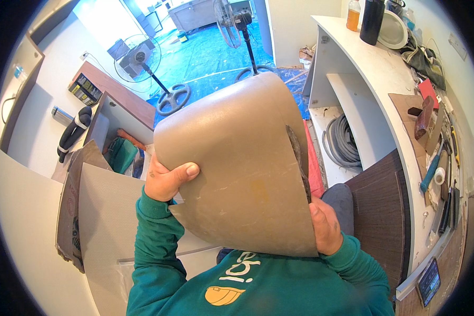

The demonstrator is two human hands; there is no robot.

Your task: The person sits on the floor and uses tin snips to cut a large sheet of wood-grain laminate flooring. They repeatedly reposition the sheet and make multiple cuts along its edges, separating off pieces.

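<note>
A large tan-brown flexible sheet point(237, 158) is bent over into a wide curve in front of my chest. Scuffs and pale scratches mark its smooth face, and a dark ragged edge runs down its right side. My left hand point(168, 176) grips the sheet's left edge, with the thumb lying on the face and the fingers behind it. At the lower right edge, my right hand point(326, 225) holds the sheet, its thumb along the border and most fingers hidden.
Two standing fans point(166, 97) point(247, 42) are ahead on blue floor covering point(200, 58). To my right, a white curved counter point(376, 63) carries hand tools, bottles and a phone point(428, 282). Coiled grey hose point(344, 142) lies on its shelf. A cardboard box point(73, 205) stands at left.
</note>
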